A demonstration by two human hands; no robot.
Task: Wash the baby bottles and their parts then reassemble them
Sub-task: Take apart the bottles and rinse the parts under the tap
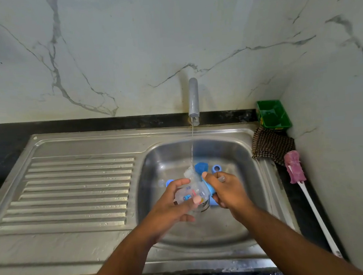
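The left hand [172, 203] curls around the bottle [187, 194] under the tap's [193, 97] stream [192, 153]; the right hand [226, 190] grips its blue collar [209, 188] over the sink [206, 239].

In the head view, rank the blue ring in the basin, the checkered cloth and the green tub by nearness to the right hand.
1. Blue ring, in the basin, just beyond the right hand.
2. Checkered cloth, right of the basin.
3. Green tub, in the back corner behind the cloth.
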